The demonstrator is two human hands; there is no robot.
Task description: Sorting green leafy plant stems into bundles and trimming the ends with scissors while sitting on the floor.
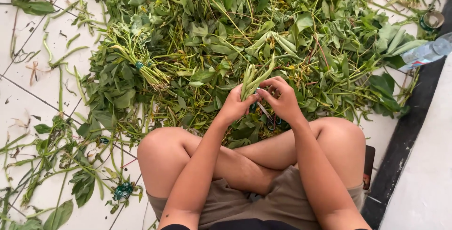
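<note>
My left hand is closed around a small bunch of green stalks that stand upright out of its fist. My right hand touches the same bunch from the right, fingers pinched near the base of the stalks. Both hands hover above a big heap of leafy green vegetable stems spread on the white tiled floor. A tied bundle of stems lies at the left side of the heap. My crossed bare legs are below the hands.
Loose stems and leaves are scattered over the tiles at left. A clear plastic bottle lies at the right by a dark floor strip. A roll of tape sits at the upper right. A small green band lies near my left knee.
</note>
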